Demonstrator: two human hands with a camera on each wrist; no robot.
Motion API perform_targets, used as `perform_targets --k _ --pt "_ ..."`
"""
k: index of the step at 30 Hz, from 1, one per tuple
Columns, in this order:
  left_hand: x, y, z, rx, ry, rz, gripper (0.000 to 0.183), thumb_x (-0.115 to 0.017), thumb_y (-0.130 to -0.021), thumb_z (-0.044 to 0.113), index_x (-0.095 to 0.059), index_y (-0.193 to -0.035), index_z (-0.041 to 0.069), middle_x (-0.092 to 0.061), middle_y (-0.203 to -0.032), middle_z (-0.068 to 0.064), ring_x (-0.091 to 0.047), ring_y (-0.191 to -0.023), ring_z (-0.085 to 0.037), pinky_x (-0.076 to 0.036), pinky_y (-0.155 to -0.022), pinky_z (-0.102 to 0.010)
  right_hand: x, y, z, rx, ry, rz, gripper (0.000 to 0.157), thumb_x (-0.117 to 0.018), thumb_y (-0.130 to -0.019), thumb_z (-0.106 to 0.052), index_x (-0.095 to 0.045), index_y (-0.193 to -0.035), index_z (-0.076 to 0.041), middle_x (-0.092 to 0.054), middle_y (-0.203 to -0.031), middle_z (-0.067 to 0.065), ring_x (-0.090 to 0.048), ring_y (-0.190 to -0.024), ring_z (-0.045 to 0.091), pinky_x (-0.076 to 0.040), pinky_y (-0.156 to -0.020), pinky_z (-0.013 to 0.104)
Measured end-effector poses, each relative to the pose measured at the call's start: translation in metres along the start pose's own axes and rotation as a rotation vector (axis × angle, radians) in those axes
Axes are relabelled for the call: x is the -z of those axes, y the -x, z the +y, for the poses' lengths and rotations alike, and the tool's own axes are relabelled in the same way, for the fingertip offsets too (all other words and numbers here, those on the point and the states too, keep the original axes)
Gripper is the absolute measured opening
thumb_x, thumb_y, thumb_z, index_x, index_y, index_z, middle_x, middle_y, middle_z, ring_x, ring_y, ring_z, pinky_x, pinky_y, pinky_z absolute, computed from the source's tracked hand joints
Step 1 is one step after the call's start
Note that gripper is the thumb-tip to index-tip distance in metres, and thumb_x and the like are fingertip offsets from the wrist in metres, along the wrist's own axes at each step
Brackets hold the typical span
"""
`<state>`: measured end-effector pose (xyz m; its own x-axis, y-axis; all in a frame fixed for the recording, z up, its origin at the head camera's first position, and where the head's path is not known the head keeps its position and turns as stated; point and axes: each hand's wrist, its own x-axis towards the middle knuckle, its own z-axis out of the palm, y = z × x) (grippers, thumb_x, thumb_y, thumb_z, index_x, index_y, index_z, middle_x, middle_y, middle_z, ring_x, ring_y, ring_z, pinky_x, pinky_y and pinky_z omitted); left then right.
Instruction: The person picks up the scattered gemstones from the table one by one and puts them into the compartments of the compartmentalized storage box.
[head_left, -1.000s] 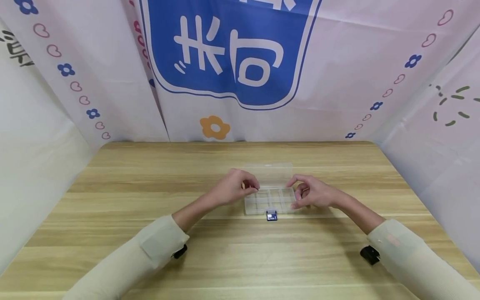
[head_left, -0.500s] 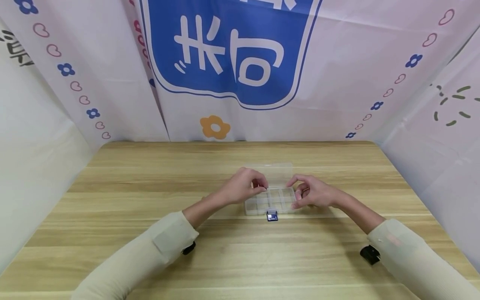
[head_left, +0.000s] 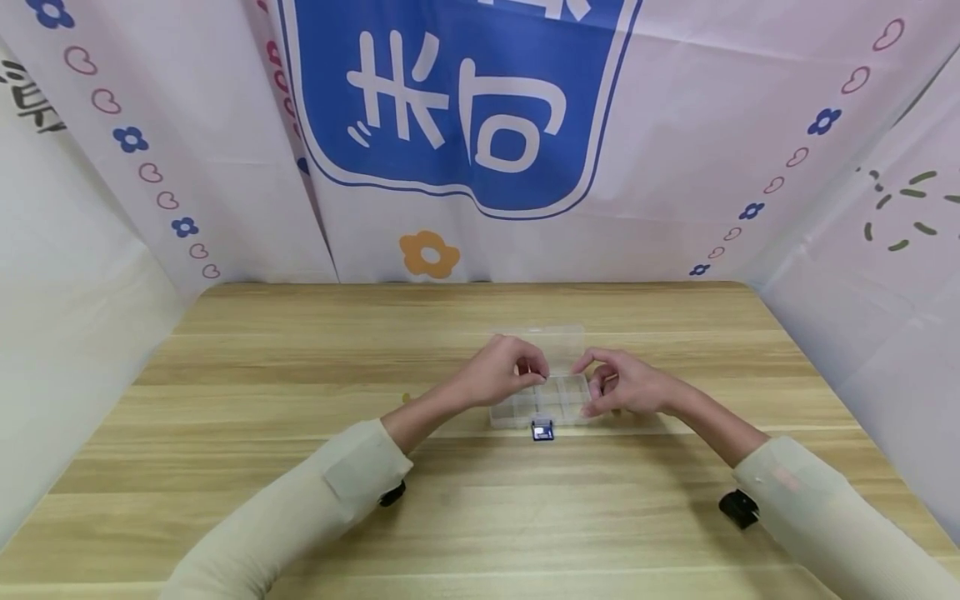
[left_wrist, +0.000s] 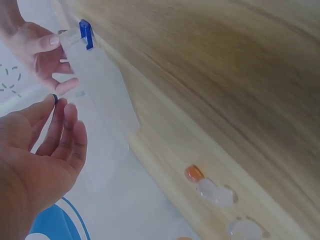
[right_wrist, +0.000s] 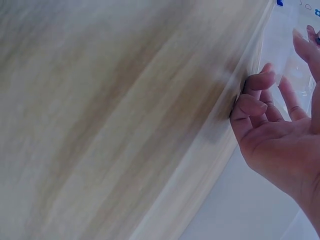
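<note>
Head view: left hand now farther right above the clear box

Compared with a second ago, the left hand [head_left: 504,372] has slid rightward, from the box's left part to about its middle. The box [head_left: 555,408] and right hand [head_left: 628,383] stay where they were on the counter [head_left: 480,533]. A yellowish bit [head_left: 406,398] now shows past the left forearm, which covered it before.

The left hand's grip is together, thumb and fingertips clamped on a small dark bead [left_wrist: 55,99] held over the box. The right hand's grip spans the box's right side, thumb at the near corner and index finger by the hinge. The lid [head_left: 564,346] lies back, and a blue piece [head_left: 542,430] sits at the near edge.

The left hand hides some compartments, and the bead is barely a speck from above. In the left wrist view, an orange bead [left_wrist: 194,173] and clear lumps [left_wrist: 224,197] lie on the counter, while another orange thing [left_wrist: 184,238] is cut off below
</note>
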<state>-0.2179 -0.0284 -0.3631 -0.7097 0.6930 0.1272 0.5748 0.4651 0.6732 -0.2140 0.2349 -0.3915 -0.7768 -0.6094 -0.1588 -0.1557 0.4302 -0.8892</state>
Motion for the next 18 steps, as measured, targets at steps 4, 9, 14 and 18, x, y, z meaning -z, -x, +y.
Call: perform_targets --k 4,9,14,18 --pt "-0.005 -0.005 0.001 0.028 0.045 0.012 0.006 -0.073 -0.095 0.001 -0.078 -0.098 -0.002 -0.075 -0.09 -0.008 -0.064 -0.076 -0.01 -0.051 -0.066 -0.017 0.0 0.0 0.0 -0.014 -0.006 -0.004 0.053 -0.081 -0.084 0.004 -0.05 -0.127 0.011 -0.06 -0.079 0.006 -0.053 -0.059 0.011 -0.046 -0.053 0.024" --pt "-0.012 -0.013 0.0 0.045 0.106 0.027 0.007 -0.073 -0.095 0.001 -0.078 -0.098 -0.004 -0.076 -0.09 -0.015 -0.063 -0.073 -0.01 -0.051 -0.065 -0.017 0.001 0.0 0.0 -0.017 -0.005 -0.009 0.052 -0.08 -0.085 0.003 -0.05 -0.127 0.01 -0.06 -0.079 0.007 -0.053 -0.059 0.012 -0.046 -0.053 0.025" --pt "-0.018 -0.021 0.0 0.058 0.107 0.051 0.005 -0.074 -0.094 0.001 -0.078 -0.095 -0.002 -0.076 -0.087 -0.012 -0.063 -0.07 -0.011 -0.05 -0.063 -0.017 0.002 0.0 0.001 -0.023 -0.004 -0.009 0.052 -0.08 -0.086 0.002 -0.05 -0.127 0.01 -0.059 -0.078 0.006 -0.053 -0.059 0.014 -0.046 -0.053 0.025" --pt "-0.022 -0.026 0.001 0.068 0.098 0.056 0.005 -0.074 -0.094 0.0 -0.078 -0.096 -0.002 -0.075 -0.084 -0.01 -0.062 -0.07 -0.011 -0.05 -0.063 -0.018 0.002 0.0 0.001 -0.019 0.003 -0.011 0.052 -0.08 -0.086 0.002 -0.05 -0.128 0.01 -0.059 -0.078 0.006 -0.053 -0.06 0.012 -0.045 -0.054 0.024"
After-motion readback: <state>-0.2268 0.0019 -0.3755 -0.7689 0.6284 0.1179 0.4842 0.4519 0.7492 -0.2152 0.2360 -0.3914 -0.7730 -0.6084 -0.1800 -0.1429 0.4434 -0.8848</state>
